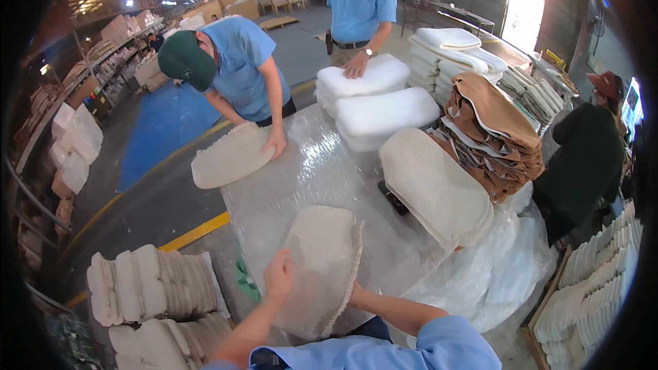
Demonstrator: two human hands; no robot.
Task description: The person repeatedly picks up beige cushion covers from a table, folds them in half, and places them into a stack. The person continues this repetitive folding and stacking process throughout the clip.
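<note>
A beige fabric cushion cover [319, 253], rounded at its far end and with a frayed seam along its right side, is tilted up in front of me at the near end of the table. My left hand [279, 275] is closed at its left edge, fingers curled. At the lower right edge, my right hand [356, 295] grips the cover, with some fingers hidden behind the cloth. Beyond it to the right lies a stack of similar beige covers [439, 185] on the plastic-covered table [274, 209].
Across the table, one co-worker [250, 72] handles another beige cover [229, 157]; a second [361, 10] rests a hand on white foam pads [384, 113]. Brown covers [490, 130] are piled at right. Beige stacks [154, 281] stand at lower left, clear plastic sheeting [504, 260] at right.
</note>
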